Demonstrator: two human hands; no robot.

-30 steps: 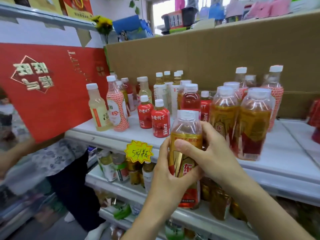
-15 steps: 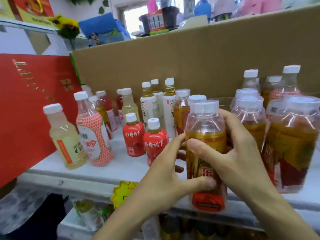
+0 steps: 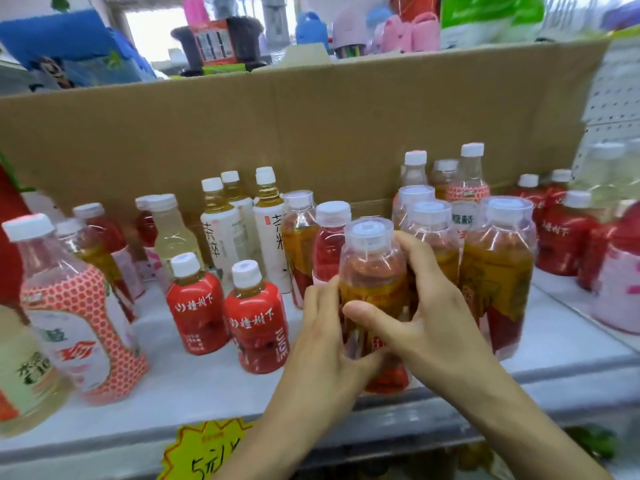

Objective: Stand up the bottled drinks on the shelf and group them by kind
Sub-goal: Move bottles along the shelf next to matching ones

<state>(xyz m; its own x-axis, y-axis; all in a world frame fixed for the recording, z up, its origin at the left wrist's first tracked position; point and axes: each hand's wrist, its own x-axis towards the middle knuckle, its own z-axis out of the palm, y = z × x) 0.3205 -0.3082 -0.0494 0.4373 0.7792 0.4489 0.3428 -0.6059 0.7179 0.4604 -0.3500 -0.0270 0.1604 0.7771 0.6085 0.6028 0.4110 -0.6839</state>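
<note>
Both hands clasp one clear plastic bottle (image 3: 374, 271) near the front edge of the white shelf (image 3: 207, 386), right of its middle. It is squat and round-shouldered, with a wide translucent cap, a glossy amber-yellow wrap label and a red band at the base. The left hand (image 3: 322, 344) curls round its left side. The right hand (image 3: 429, 327) wraps the right side, thumb laid across the label, fingers bent round the shoulder. The bottle is upright; whether its base bears on the shelf I cannot tell. Just to its right stands a matching bottle (image 3: 495, 271). Further left, two small bottles (image 3: 197, 313) in red shrink sleeves with white ribbed caps stand side by side. Near the left front corner is a tall waisted bottle (image 3: 76, 313) printed with a red honeycomb. Slim white-labelled bottles (image 3: 221, 237) stand at the back edge against a brown cardboard sheet (image 3: 311, 133). A jagged yellow price tag (image 3: 204, 448) hangs off the front edge.
</note>
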